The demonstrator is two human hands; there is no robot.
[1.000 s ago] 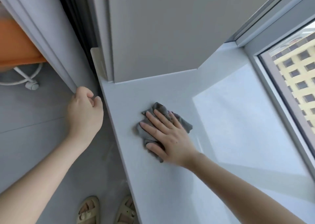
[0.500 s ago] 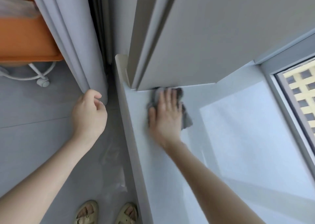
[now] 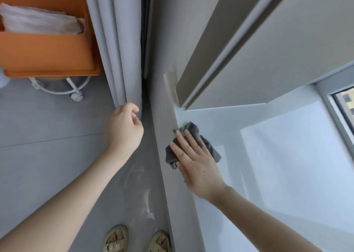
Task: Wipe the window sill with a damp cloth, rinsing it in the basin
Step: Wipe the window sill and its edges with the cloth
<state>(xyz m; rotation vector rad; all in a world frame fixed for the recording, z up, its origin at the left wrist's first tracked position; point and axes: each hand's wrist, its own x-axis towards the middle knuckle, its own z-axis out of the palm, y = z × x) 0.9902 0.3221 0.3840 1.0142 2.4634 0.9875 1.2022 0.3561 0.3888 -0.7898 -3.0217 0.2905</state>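
Note:
A crumpled grey cloth [image 3: 192,130] lies on the white window sill [image 3: 277,165], right at its left front edge. My right hand [image 3: 195,161] presses flat on the cloth with fingers spread, pointing up and left. My left hand [image 3: 124,129] is curled around the bottom hem of the grey curtain [image 3: 118,46] and holds it away from the sill. No basin is in view.
A beige wall panel [image 3: 268,50] overhangs the sill's far end. The window frame [image 3: 333,106] and glass are at the right. An orange cart [image 3: 46,48] on castors stands at upper left on the grey floor. My sandalled feet [image 3: 136,239] are below.
My right hand slid the cloth back from under the wall panel toward me and to the sill's left edge. The left hand still holds the curtain. The view shifted left.

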